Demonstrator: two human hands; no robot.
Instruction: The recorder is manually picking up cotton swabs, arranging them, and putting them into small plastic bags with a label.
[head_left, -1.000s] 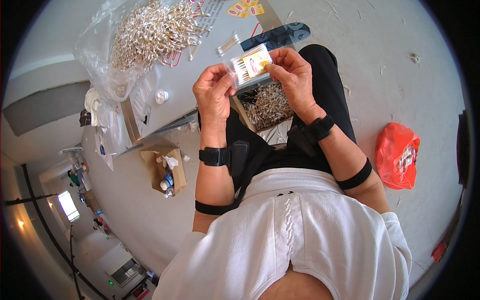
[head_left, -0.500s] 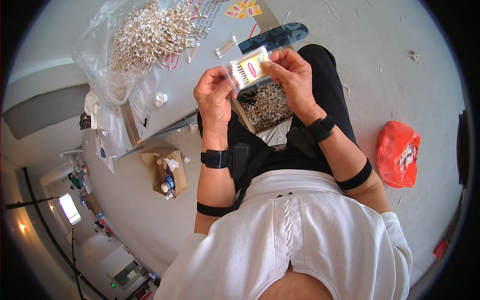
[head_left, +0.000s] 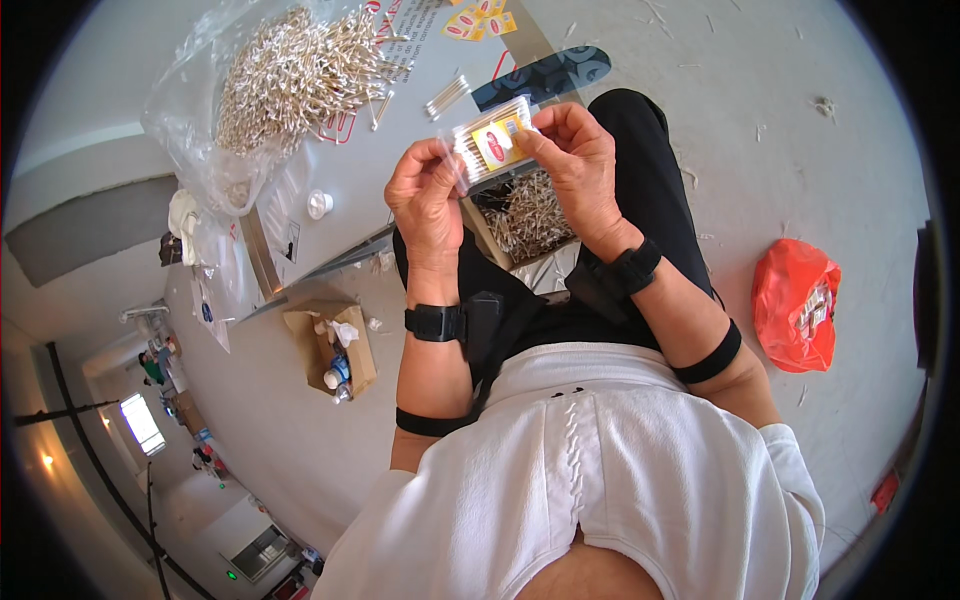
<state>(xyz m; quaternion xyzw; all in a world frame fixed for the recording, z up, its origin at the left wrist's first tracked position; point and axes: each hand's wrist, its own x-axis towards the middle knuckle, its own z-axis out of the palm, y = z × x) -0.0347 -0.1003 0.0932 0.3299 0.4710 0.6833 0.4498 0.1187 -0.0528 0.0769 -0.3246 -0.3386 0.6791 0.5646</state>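
Between my two hands is a small clear bag of cotton swabs [head_left: 478, 150] with a yellow and red card inside. My left hand [head_left: 425, 190] pinches its left end, where the clear plastic sticks out. On the other end, the thumb and fingers of my right hand [head_left: 572, 150] grip the bag. Just beyond, a short row of cotton swabs [head_left: 448, 98] lies on the table [head_left: 350, 205]. Below the bag, an open box of cotton swabs [head_left: 527, 222] sits by my knees, partly hidden by my hands.
A large clear plastic bag [head_left: 180, 130] with a heap of cotton swabs [head_left: 295, 80] covers the table's far left. Yellow cards [head_left: 480, 20] lie at the back, near a small white cup [head_left: 319, 204]. A cardboard box [head_left: 350, 365] and a red bag [head_left: 790, 290] stand on the floor.
The bag of swabs has shifted slightly left within my hands' grip, and its card now sits a little further left. Both hands still hold it.
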